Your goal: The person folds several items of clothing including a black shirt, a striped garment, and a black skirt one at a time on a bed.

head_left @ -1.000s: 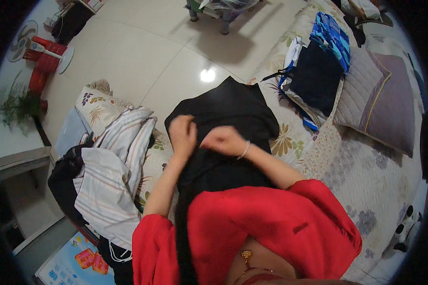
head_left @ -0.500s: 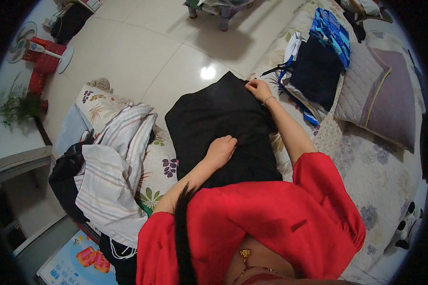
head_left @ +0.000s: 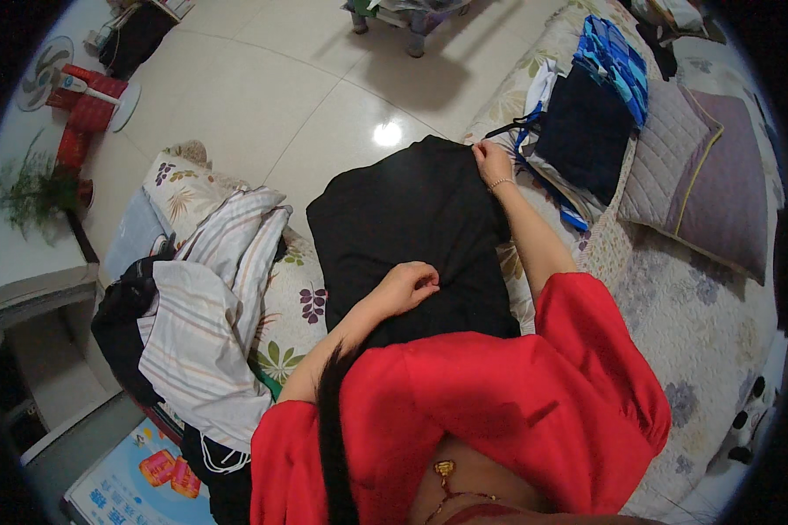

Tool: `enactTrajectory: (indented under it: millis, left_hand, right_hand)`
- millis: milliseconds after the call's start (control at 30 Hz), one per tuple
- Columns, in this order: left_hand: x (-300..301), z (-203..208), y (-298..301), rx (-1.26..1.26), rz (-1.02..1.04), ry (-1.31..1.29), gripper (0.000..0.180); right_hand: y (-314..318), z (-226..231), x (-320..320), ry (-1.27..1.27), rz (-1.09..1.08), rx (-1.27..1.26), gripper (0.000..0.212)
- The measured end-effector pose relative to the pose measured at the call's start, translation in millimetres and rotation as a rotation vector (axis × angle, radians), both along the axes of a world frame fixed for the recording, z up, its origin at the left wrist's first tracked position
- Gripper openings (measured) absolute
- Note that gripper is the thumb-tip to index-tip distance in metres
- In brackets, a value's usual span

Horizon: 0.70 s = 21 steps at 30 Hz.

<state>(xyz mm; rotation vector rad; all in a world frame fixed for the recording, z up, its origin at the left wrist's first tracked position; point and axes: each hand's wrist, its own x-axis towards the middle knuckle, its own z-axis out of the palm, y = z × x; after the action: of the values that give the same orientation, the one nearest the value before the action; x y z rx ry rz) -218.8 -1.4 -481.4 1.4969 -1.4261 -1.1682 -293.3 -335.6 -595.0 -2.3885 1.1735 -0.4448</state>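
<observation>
A black cloth garment [head_left: 385,210], its kind unclear, lies spread across my lap and reaches out over the floor side. My right hand [head_left: 492,164], wearing a thin bracelet, pinches its far right corner. Over the garment's middle, my left hand [head_left: 409,287] is bent with fingers curled at the cloth; a crease runs off near the fingertips. The garment's near edge disappears under my red top [head_left: 464,385].
Left of me, a striped white garment [head_left: 203,337] lies heaped with black clothes [head_left: 124,328]. Folded dark clothes [head_left: 587,144] are stacked on the right, beside a grey cushion [head_left: 722,188]. A fan [head_left: 45,77] and a plant [head_left: 31,188] stand at far left.
My right hand has shifted slightly right with the garment's corner, and the far edge has changed from a peak to a flatter line. My left hand's curl has loosened a little.
</observation>
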Motion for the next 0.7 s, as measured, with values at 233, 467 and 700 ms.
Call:
enactTrajectory:
  millis: [233, 467, 700]
  left_hand:
    - [11, -12, 73, -0.069, 0.740, -0.446, 0.037]
    - [4, -44, 148, 0.470, 1.209, -0.097, 0.052]
    - [44, 4, 165, 0.578, 0.970, 0.749, 0.040]
  right_hand:
    - [40, 28, -94, -0.027, -0.129, 0.217, 0.041]
    - [82, -1, -151, 0.117, -0.095, 0.643, 0.057]
    - [74, 41, -167, -0.672, -0.720, 1.329, 0.018]
